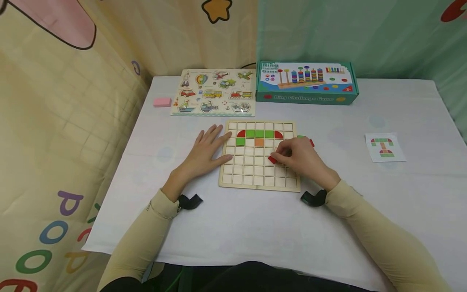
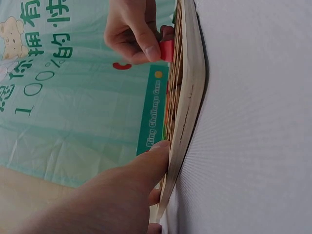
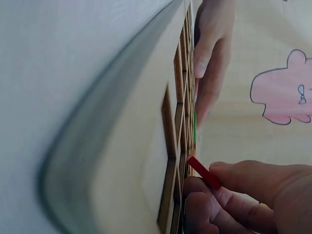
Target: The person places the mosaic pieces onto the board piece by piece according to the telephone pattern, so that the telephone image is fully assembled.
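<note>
A wooden grid board lies flat on the white table. Near its far edge, a row of green square tiles runs between two red rounded-corner tiles. One row closer are a green tile and an orange tile. My right hand pinches a small red tile between thumb and fingertips, tilted, low over the right-centre cells. With fingers spread, my left hand rests at the board's left edge, thumb and index fingertip touching the rim.
Loose green and red pieces lie right of the board, partly hidden by the right hand. A pattern card sits farther right. Behind are a vehicle picture puzzle, a green Ring Challenge Game box and a pink block.
</note>
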Demonstrator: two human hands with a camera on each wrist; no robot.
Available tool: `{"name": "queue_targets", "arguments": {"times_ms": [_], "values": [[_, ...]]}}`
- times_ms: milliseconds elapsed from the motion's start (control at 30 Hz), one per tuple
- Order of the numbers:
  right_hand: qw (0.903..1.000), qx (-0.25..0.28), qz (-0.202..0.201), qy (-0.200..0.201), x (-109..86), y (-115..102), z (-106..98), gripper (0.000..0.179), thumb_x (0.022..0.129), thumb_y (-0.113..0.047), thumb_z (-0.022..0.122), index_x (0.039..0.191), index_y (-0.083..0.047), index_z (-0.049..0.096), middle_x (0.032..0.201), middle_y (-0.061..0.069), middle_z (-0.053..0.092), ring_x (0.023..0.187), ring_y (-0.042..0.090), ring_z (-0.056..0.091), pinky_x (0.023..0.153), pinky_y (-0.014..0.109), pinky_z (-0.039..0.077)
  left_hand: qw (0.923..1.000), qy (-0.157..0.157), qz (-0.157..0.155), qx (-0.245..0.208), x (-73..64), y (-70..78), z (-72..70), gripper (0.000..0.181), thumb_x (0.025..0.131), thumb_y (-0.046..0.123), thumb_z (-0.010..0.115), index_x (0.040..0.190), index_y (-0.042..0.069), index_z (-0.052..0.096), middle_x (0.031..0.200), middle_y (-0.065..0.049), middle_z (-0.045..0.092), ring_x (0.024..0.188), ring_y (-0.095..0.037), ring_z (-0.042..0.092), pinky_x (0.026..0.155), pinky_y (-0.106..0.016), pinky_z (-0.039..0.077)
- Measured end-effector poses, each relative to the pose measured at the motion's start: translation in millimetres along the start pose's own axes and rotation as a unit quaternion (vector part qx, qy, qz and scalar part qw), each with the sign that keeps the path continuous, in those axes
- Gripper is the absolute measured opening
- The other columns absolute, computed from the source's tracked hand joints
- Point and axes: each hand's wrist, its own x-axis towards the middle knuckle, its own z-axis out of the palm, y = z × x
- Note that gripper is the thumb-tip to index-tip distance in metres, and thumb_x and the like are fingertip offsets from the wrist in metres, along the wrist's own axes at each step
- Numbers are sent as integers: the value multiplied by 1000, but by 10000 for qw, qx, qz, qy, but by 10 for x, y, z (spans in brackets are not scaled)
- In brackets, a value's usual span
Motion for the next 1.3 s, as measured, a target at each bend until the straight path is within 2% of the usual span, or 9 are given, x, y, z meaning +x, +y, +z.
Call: {"name": "queue_targets", "arguments": {"times_ms": [200,500,667,867,933,1033,1167,1233,1300], "values": [[9999,-126,-53,9,-10,-67,-1,13,97,-20,78,90,-10,80,75,-1,73,70,15,63,69,32,52,10000,24,23,-46,-9,4,-15,76,102,54,62,166,21,36,177,-13,18,165,-33,7,132,-58,0],[9985,-157,-406,-323,-42,-109,-7,6,96,-16,79,95,-10,79,80,-2,74,74,11,66,72,32,55,10000,22,47,-27,-6,-9,8,76,102,54,62,166,21,36,177,-13,18,165,-32,7,132,-57,-1],[9974,-243,-483,-467,-39,-138,-9,5,95,-12,79,99,-8,79,86,1,77,79,14,68,76,35,58,10000,-1,31,-33,-7,-12,12,77,102,54,62,166,21,35,177,-12,17,165,-32,6,132,-57,-2],[9959,-152,-518,-724,-19,-82,-159,11,97,-10,77,107,-10,81,99,0,79,89,17,69,82,38,59,10000,-5,23,-46,-5,-6,3,77,102,54,63,166,21,35,177,-13,16,165,-32,5,133,-56,-2],[9967,-100,-527,-616,-10,-25,-256,12,97,-9,77,108,-10,80,99,2,78,89,18,68,82,40,59,10000,0,26,-48,-2,-4,2,77,102,54,63,166,21,35,177,-13,16,165,-32,6,132,-56,-2],[9988,-178,-426,-161,-8,90,-405,13,96,-6,77,109,-6,80,99,7,78,89,21,69,82,44,60,10000,-7,28,-57,-3,-1,-2,77,102,53,63,166,21,36,177,-13,17,165,-32,6,133,-56,-2],[9983,-332,60,483,-15,270,-526,17,94,-4,78,111,-2,78,101,13,77,91,27,69,83,50,61,10000,30,42,-67,-12,4,-13,77,102,52,64,166,20,36,177,-14,17,165,-33,6,132,-57,-2],[9968,-411,333,602,-12,345,-540,19,94,-4,79,112,0,78,102,16,75,93,29,68,84,51,60,10000,38,45,-77,-16,5,-14,77,102,52,64,166,20,36,177,-14,17,165,-33,6,132,-58,-1],[9960,-482,530,529,-2,396,-533,22,93,-7,80,113,2,77,104,19,73,94,32,67,85,50,58,10000,27,37,-76,-19,4,-7,77,102,52,64,166,19,36,177,-14,17,165,-33,6,132,-58,-1]]}}
